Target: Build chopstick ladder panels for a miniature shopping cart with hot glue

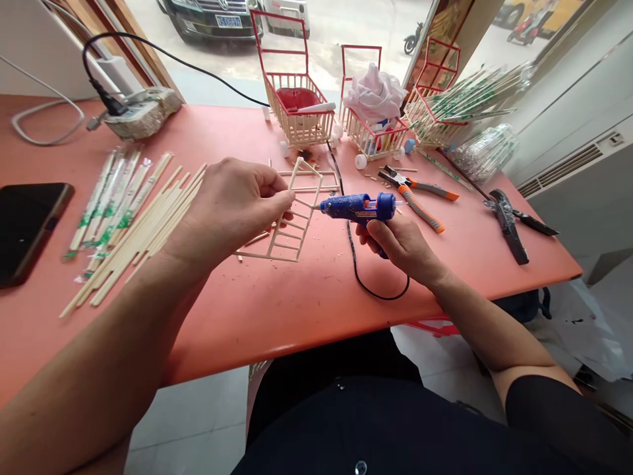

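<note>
My left hand (242,201) pinches a small frame of glued wooden sticks (289,247), which has several crossbars like a ladder and is held tilted above the table. My right hand (403,244) is wrapped round the handle of a blue glue gun (359,207). The gun's nozzle points left and meets, or nearly meets, the right edge of the frame; I cannot tell if it touches. A clear glue stick pokes out of the gun's back end. Part of the frame is hidden behind my left fingers. Loose stick pieces lie beneath it.
Bare chopsticks (143,241) and wrapped ones (111,198) lie left, beside a phone (32,227) and a power strip (143,112). Stick-built carts (309,128) stand at the back. Orange-handled pliers (420,208) and a black tool (509,227) lie right. The gun's cord (353,254) loops across the table (222,323).
</note>
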Demonstrator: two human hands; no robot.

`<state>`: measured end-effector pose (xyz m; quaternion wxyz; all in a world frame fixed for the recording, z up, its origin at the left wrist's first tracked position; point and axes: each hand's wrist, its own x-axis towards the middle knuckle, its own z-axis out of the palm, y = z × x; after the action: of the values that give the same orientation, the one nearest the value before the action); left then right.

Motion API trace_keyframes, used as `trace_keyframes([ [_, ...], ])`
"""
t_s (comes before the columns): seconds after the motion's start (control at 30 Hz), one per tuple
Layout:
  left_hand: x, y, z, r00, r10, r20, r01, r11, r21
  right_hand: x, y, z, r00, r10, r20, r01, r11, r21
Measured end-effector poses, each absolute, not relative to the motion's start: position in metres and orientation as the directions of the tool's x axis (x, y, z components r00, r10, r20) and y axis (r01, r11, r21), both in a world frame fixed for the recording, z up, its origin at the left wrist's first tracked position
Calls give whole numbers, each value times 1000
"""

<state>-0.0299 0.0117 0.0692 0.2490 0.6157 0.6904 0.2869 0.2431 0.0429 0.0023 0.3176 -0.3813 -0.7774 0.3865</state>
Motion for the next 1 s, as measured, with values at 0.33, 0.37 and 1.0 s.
trace_keyframes([
  [0.33,-30,15,71,-139,990,38,709,72,701,245,44,8,-523,824,216,382,453,-806],
  [0.37,-30,15,70,-136,990,43,708,67,703,245,43,8,-520,827,213,383,448,-808],
  [1.0,-31,16,67,-126,991,41,712,62,700,244,42,8,-501,840,209,387,433,-814],
])
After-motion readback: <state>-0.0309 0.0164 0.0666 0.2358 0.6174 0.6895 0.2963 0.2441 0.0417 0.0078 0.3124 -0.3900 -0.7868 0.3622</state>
